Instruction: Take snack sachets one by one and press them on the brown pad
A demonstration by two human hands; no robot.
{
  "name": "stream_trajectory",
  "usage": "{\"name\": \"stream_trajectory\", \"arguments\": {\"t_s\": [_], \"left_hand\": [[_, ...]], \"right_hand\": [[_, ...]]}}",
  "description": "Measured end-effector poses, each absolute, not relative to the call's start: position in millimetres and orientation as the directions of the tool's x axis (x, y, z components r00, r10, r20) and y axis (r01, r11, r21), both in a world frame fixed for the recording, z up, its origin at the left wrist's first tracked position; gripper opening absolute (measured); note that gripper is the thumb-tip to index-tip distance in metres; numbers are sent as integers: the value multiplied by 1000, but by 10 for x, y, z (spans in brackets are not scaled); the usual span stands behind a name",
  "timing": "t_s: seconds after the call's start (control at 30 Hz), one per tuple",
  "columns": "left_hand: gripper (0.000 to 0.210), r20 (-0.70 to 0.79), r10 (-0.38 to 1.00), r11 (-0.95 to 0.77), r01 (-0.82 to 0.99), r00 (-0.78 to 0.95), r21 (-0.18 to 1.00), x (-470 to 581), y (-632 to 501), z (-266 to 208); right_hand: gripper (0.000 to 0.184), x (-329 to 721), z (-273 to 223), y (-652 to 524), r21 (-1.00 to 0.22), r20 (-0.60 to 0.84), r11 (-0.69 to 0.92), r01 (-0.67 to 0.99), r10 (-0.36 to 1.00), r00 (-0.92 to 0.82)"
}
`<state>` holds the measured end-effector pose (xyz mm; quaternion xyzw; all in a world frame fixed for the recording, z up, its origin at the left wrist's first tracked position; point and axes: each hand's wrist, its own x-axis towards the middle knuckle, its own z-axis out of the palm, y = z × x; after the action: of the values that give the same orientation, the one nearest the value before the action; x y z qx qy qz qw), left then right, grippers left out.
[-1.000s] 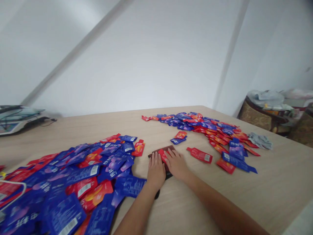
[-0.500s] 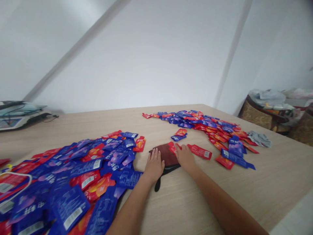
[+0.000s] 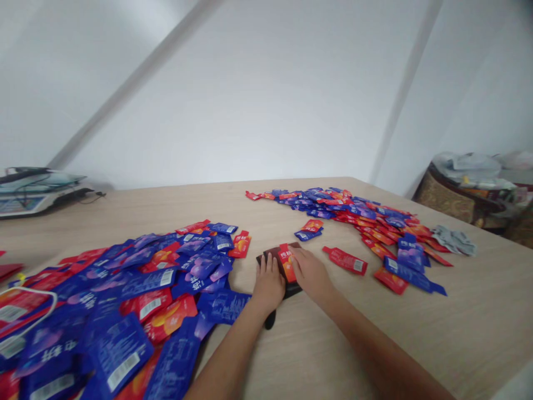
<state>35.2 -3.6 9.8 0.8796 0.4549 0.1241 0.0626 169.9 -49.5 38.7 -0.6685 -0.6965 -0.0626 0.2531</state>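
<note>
A dark brown, flat leather-like pad point(image 3: 270, 251) lies on the table in front of me, with a black piece showing under its near edge. On the pad rests a red-and-orange sachet point(image 3: 286, 264), printed side up. My left hand point(image 3: 268, 284) lies palm down on the pad's left part, fingers stretched out beside the sachet. At the sachet's right edge, my right hand point(image 3: 311, 273) grips it with fingers close together; the thumb is hidden. A black rounded tab point(image 3: 270, 320) pokes out below my left hand.
A large heap of blue and red sachets point(image 3: 137, 278) covers the left side. Another heap point(image 3: 353, 211) spreads at the back right. A single red sachet point(image 3: 346, 260) lies right of my hand. Grey gloves point(image 3: 453, 240) and a scale-like device point(image 3: 37, 191) sit farther off.
The red sachet has come to lie flat on the middle of the pad, with my right hand at its right edge. My left hand has stayed on the pad. The view has shifted slightly.
</note>
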Motion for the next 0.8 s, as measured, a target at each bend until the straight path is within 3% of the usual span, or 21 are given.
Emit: {"name": "stream_trajectory", "arguments": {"t_s": [0.13, 0.37, 0.67, 0.73, 0.8], "left_hand": [[55, 189, 802, -597, 771, 567, 221, 328, -25, 50], [54, 252, 755, -653, 729, 605, 206, 234, -35, 2], [54, 227, 756, -651, 741, 613, 168, 179, -72, 30], [54, 246, 758, -646, 746, 604, 161, 182, -74, 11], [54, 257, 756, -648, 746, 602, 156, 187, -77, 5]], "right_hand": [[47, 1738, 124, -384, -182, 396, 143, 973, 916, -60], [47, 1858, -23, -288, -95, 291, -48, 994, 954, 73], [50, 2258, 58, -357, -143, 451, -125, 982, 875, 177], [57, 2227, 138, -397, -141, 510, -78, 987, 849, 140], [61, 2102, 220, -446, -124, 526, 79, 989, 851, -2]]}}
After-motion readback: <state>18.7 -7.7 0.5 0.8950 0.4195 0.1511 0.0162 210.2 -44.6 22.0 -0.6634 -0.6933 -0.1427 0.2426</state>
